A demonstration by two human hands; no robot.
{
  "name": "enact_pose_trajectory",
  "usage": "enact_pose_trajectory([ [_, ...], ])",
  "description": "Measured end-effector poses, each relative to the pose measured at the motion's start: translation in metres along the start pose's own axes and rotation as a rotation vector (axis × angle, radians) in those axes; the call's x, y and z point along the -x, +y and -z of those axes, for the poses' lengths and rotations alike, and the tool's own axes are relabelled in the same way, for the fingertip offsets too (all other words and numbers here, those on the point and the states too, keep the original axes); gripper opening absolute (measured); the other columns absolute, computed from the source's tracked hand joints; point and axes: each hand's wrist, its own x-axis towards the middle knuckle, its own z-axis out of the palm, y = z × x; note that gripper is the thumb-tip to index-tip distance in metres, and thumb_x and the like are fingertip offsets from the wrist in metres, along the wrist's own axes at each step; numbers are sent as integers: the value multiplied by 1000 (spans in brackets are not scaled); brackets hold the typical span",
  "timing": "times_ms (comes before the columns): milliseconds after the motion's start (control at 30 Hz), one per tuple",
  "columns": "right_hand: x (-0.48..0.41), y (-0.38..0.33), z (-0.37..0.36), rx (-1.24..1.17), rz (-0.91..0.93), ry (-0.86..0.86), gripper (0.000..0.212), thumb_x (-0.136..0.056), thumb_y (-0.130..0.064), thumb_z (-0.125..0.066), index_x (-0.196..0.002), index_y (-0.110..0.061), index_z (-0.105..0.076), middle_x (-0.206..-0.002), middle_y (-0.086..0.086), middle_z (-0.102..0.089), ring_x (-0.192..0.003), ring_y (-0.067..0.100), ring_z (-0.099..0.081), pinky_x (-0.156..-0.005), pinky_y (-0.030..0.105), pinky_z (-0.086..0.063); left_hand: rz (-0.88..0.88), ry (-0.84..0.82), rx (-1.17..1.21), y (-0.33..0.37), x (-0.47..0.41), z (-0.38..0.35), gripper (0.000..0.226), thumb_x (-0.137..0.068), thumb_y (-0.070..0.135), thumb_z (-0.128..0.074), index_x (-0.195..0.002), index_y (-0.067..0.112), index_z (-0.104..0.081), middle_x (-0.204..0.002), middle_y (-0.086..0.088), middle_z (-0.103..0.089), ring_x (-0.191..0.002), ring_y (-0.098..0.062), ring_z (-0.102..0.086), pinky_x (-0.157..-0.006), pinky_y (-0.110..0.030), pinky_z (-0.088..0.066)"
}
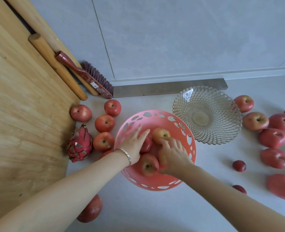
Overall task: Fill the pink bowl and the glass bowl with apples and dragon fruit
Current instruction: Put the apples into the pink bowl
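The pink bowl (pixel 156 117) with cut-out holes stands in the middle of the grey counter. Three apples lie in it: a yellowish one (pixel 160 133) at the back, a red one (pixel 146 144) under my left hand, and one (pixel 148 164) at the front. My left hand (pixel 135 141) rests over the red apple with fingers straight. My right hand (pixel 172 153) touches the back apple with its fingertips. The glass bowl (pixel 207 114) holds nothing, to the right behind. A dragon fruit (pixel 79 144) lies left of the bowl.
Several loose apples lie on the left (pixel 105 123) and several on the right (pixel 272 138), with two small dark fruits (pixel 239 165). A wooden board (pixel 21 114), rolling pins (pixel 54 64) and a red brush (pixel 91 77) stand at the left. A grey wall is behind.
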Motion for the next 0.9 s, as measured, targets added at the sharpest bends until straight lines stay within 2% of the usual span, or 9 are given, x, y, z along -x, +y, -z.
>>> enact_pose_trajectory([
  [67, 6, 12, 4, 64, -47, -100, 94, -67, -35, -75, -141, -19, -18, -142, 9, -24, -132, 30, -29, -107, 38, -33, 29, 1, 40, 1, 8, -3, 75, -77, 5, -50, -143, 27, -19, -158, -1, 7, -146, -23, -2, -115, -52, -8],
  [133, 9, 16, 4, 108, -79, -158, 96, -67, -32, -78, -140, -19, -17, -138, 9, -28, -127, 29, -37, -100, 36, -41, 13, -36, 83, 4, 16, -4, 72, -81, 7, -48, -145, 21, -18, -158, -3, 5, -146, -18, -3, -116, -46, -2],
  [300, 2, 14, 3, 23, -115, -113, 69, -72, -25, -72, -127, -15, -31, -124, 8, -40, -112, 29, -51, -86, 36, -45, -9, -35, 108, 8, 29, -4, 74, -86, 37, -54, -147, 16, -18, -158, -7, 8, -146, -18, 4, -117, -41, 6],
  [400, -1, 17, 3, -16, -105, -71, 70, -67, -26, -72, -125, -16, -36, -121, 6, -43, -109, 29, -52, -83, 34, -45, 55, -70, 143, 11, 33, -8, 86, -78, 50, -61, -146, 22, -16, -158, -7, 8, -146, -22, 3, -118, -46, -13],
  [467, -1, 19, 2, -13, -92, -49, 70, -66, -25, -72, -127, -19, -37, -120, 5, -43, -109, 28, -51, -82, 34, -45, 118, -49, 130, 16, 35, -10, 82, -76, 50, -63, -144, 28, -21, -157, -10, 1, -145, -28, -5, -115, -47, -21],
  [600, 3, 20, 0, 0, -72, -38, 72, -68, -20, -73, -129, -19, -34, -123, 3, -42, -109, 25, -51, -78, 32, -45, 318, 18, 138, 27, 39, -13, 67, -73, 52, -64, -123, 16, -38, -127, -17, -41, -126, -35, -35, -103, -41, -33],
  [700, 4, 20, 1, 3, -79, -40, 75, -67, -20, -74, -130, -20, -33, -124, 2, -40, -110, 25, -51, -79, 33, -45, 365, -85, 219, 35, 41, -12, 57, -81, 47, -58, -116, 6, -40, -112, -18, -58, -107, -34, -55, -85, -34, -40],
  [800, 3, 19, 1, -7, -88, -49, 78, -66, -21, -76, -131, -20, -32, -125, 2, -40, -111, 26, -50, -82, 34, -46, 404, -154, 368, 40, 39, -9, 55, -82, 46, -58, -114, 4, -45, -114, -13, -60, -102, -30, -59, -72, -29, -38],
  [900, 2, 18, 1, -32, -97, -56, 80, -64, -22, -78, -130, -20, -33, -125, 2, -40, -112, 26, -50, -85, 36, -46, 452, -231, 453, 46, 40, -7, 76, -70, 54, -66, -122, 4, -41, -118, -8, -57, -95, -23, -55, -72, -28, -39],
])
